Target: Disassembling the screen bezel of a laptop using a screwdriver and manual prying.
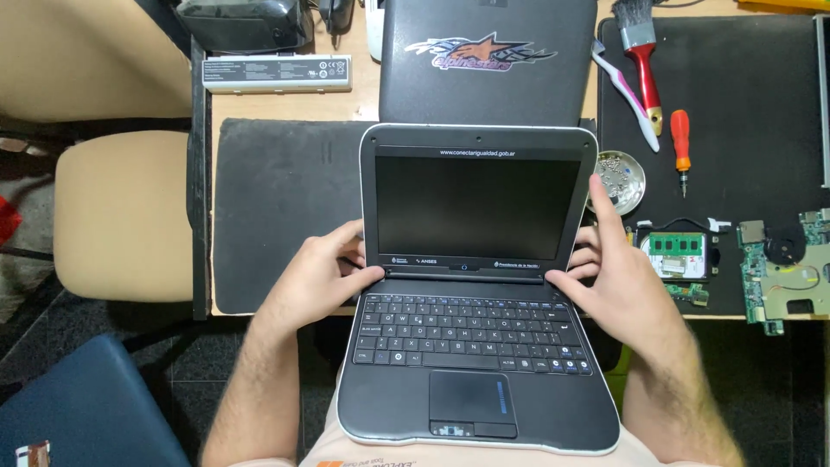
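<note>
A small black laptop (471, 346) with a pale rim lies open on my lap, its screen (475, 207) dark and tilted back against the desk edge. My left hand (324, 268) grips the laptop's left side at the hinge, thumb on the lower screen bezel. My right hand (609, 277) holds the right side at the hinge, index finger stretched up along the screen's right edge.
Behind the screen lies a closed black laptop (488, 60) with a sticker. A battery pack (277, 73) is at the back left. Right of the screen: a round tin of screws (621, 177), a brush (641, 60), an orange screwdriver (681, 147), a memory module (680, 255), circuit boards (782, 277). A beige chair (121, 216) stands left.
</note>
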